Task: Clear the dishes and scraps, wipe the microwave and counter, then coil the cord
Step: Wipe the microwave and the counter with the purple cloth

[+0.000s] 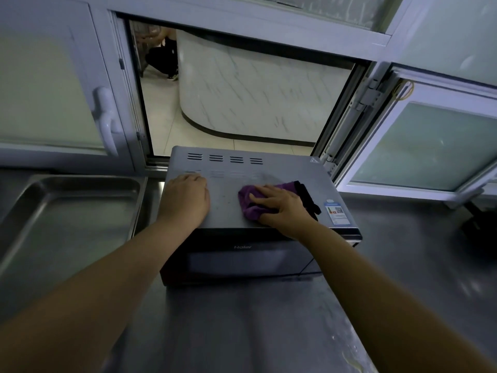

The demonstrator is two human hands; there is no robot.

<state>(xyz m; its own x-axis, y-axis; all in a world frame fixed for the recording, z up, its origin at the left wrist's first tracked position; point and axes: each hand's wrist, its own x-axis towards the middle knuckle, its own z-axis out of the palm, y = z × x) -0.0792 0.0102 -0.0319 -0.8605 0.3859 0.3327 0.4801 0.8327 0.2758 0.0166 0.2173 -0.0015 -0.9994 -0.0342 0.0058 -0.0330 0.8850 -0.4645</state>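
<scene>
One empty tray (80, 189) beside microwave (282, 168).

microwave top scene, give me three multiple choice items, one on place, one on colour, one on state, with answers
1. Where is the right hand?
A. on the cloth on the microwave top
B. in the tray
C. on the window handle

2. What colour is the cloth?
A. yellow
B. purple with a black edge
C. white

3. How is the microwave door?
A. wide open
B. removed
C. closed

Answers: 1 A, the palm presses the cloth there. 2 B, purple folds with a black strip. 3 C, the front sits flush.
</scene>
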